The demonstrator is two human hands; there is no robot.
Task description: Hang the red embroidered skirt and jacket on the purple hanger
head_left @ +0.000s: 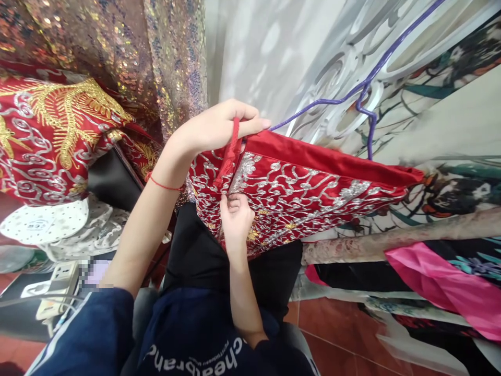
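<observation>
While the plain red upper band of a red cloth garment embroidered with silver scrolls and gold motifs [313,196] is grasped near one end by the left hand [225,128], an edge lower down is pinched between the thumb and curled fingers of the right hand [237,216]. The garment is held up over the black-trousered lap [195,256], with a braided red tasselled cord [227,169] hanging at the left hand's fingers and the lower ends of a purple wire hanger [332,101] hidden behind the band. To the left, a second red garment with gold and silver embroidery [70,138] is seen above a white spotted cap [50,216].
</observation>
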